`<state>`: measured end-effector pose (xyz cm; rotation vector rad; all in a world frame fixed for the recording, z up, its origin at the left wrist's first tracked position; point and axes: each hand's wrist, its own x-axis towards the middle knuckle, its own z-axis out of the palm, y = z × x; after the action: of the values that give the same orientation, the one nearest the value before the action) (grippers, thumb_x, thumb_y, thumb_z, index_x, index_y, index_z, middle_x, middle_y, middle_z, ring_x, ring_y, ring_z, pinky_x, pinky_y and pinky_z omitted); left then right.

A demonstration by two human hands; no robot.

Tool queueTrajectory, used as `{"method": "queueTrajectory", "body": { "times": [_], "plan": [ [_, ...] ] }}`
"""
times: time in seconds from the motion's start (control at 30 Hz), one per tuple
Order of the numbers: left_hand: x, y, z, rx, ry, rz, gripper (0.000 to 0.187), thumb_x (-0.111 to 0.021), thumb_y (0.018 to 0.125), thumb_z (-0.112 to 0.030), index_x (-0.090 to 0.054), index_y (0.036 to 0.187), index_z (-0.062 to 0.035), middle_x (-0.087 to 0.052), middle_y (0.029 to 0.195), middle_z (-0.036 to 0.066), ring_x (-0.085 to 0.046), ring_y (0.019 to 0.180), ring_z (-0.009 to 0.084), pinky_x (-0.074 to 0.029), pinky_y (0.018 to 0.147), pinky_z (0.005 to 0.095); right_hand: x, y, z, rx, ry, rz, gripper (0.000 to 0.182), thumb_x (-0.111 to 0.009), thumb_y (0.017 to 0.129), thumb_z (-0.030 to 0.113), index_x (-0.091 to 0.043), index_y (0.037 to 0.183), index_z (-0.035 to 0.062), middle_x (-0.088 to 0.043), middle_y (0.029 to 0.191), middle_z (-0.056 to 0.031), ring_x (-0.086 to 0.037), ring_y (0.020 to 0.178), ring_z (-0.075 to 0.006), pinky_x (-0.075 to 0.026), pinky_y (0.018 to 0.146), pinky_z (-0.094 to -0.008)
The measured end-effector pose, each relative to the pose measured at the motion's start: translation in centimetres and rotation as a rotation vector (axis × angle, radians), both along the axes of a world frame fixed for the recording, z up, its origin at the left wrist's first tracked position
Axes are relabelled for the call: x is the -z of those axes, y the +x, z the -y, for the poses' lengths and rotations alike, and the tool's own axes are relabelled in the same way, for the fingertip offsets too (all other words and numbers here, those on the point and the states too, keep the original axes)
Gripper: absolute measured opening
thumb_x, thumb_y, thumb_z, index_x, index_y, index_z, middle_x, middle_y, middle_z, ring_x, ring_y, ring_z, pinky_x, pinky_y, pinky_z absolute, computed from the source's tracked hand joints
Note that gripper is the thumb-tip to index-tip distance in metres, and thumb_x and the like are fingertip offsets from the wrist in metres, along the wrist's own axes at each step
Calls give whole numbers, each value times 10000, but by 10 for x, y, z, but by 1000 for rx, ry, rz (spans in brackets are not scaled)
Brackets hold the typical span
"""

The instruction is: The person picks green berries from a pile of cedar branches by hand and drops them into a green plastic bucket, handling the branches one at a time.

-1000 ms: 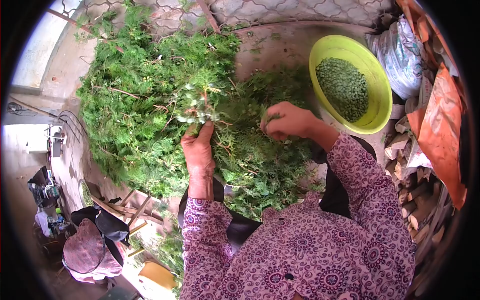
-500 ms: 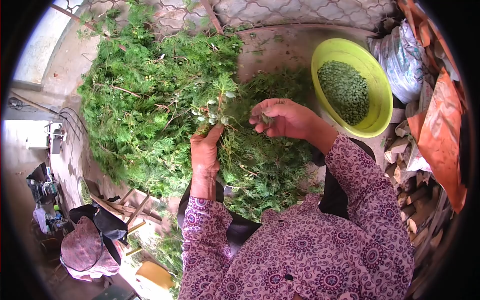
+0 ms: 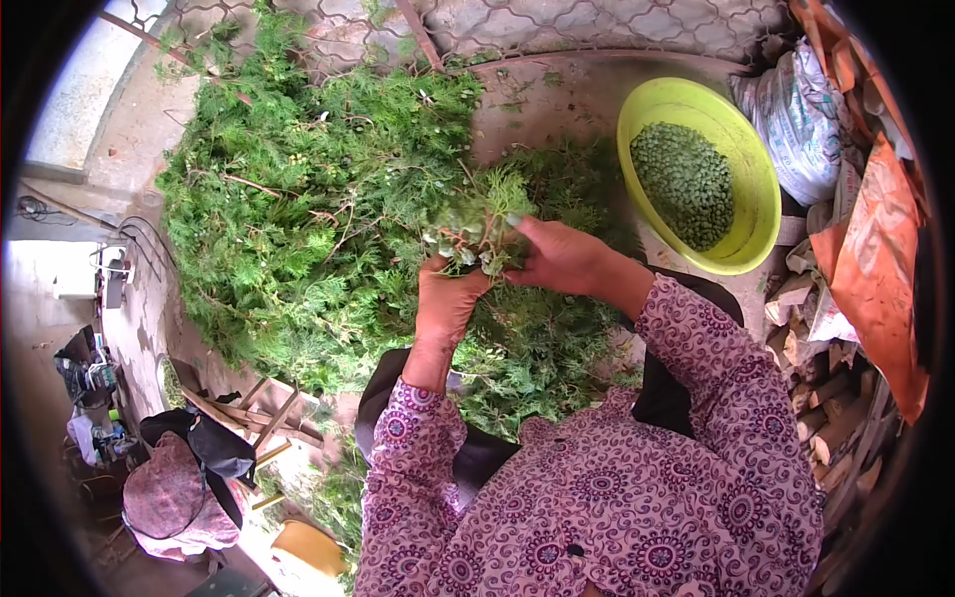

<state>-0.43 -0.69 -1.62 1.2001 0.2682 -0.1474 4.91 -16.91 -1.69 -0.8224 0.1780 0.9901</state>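
My left hand [image 3: 448,300] is closed around the lower end of an evergreen sprig [image 3: 484,214] that carries pale green seed cones. My right hand [image 3: 565,259] has come up to the sprig's right side, thumb on top and fingers curled at its cones. Its fingertips are partly hidden among the leaves. Beneath and beyond both hands spreads a big heap of cut evergreen branches [image 3: 288,209]. To the right, a yellow-green basin [image 3: 751,214] holds many small green cones [image 3: 681,184].
A metal lattice [image 3: 597,30] borders the far side. White sacks [image 3: 796,129], an orange sheet [image 3: 860,279] and stacked firewood [image 3: 841,428] line the right. At lower left are another person in a pink hat [image 3: 164,493], a wooden chair [image 3: 269,418] and a yellow bowl [image 3: 308,547].
My right hand has moved left onto the sprig, from slightly apart. My left hand has shifted right with the sprig, which is now tilted and bunched between both hands.
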Motion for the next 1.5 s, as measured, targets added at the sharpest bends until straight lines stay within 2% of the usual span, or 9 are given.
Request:
{"method": "queueTrajectory", "body": {
  "times": [0.27,0.33,0.47,0.73,0.9,1.0,1.13,1.2,1.5],
  "plan": [
    [16,1,9,-15,120,-18,303,-593,670,111,-614,946,-12,-618,911,7,-561,800,84,-445,742,226,24,-4,-2,-12,140,43,340,-462,886,391,-503,1074,111,-533,1008,0,-503,851,-128,-438,767,-317],
    [16,0,9,-49,144,5,275,-591,681,96,-614,936,-4,-620,893,11,-563,791,83,-445,732,224,24,-7,-3,-33,183,44,374,-404,908,383,-436,1179,127,-498,1152,-15,-475,1010,-159,-387,846,-349],
    [9,1,7,-91,52,-20,273,-617,679,83,-606,938,-1,-630,872,38,-580,785,105,-457,722,238,1,-6,0,-56,108,-32,357,-387,916,366,-427,1185,136,-487,1162,-13,-463,1025,-161,-379,867,-352],
    [-10,3,-4,-75,-19,-103,275,-703,635,-8,-610,894,-13,-637,815,72,-605,743,183,-472,713,316,-10,-2,8,-50,181,12,336,-473,891,229,-466,1018,-82,-510,1021,-136,-527,918,-228,-462,828,-334],
    [-12,-1,6,-34,12,20,294,-671,667,65,-599,942,-10,-638,830,44,-598,737,128,-476,685,254,-1,-3,3,-54,134,-30,289,-457,897,234,-482,1055,-6,-519,1018,-98,-529,912,-218,-447,836,-367],
    [7,-2,6,54,319,112,183,-606,687,74,-636,839,-23,-636,826,5,-566,739,74,-454,667,224,8,-7,0,-62,158,-47,306,-433,908,278,-466,1118,57,-511,1065,-64,-515,943,-200,-433,845,-377],
    [5,-2,8,-36,263,107,218,-594,696,78,-619,890,-18,-630,861,11,-563,753,77,-454,679,227,4,-9,-5,-85,158,-96,361,-393,916,366,-448,1146,92,-508,1078,-49,-500,952,-187,-426,845,-375],
    [8,0,7,-124,-2,55,255,-607,690,85,-590,922,-20,-613,888,20,-560,785,97,-452,692,237,0,-8,-4,-71,139,-110,365,-407,906,393,-469,1108,95,-516,1052,-50,-509,897,-190,-432,814,-373],
    [-1,-1,-1,-79,28,-153,321,-719,639,-26,-559,916,-43,-583,875,36,-541,838,156,-419,771,307,3,-4,4,-111,84,-49,408,-385,910,400,-444,1084,36,-503,1019,-91,-511,865,-199,-463,760,-350]
  ]
}}
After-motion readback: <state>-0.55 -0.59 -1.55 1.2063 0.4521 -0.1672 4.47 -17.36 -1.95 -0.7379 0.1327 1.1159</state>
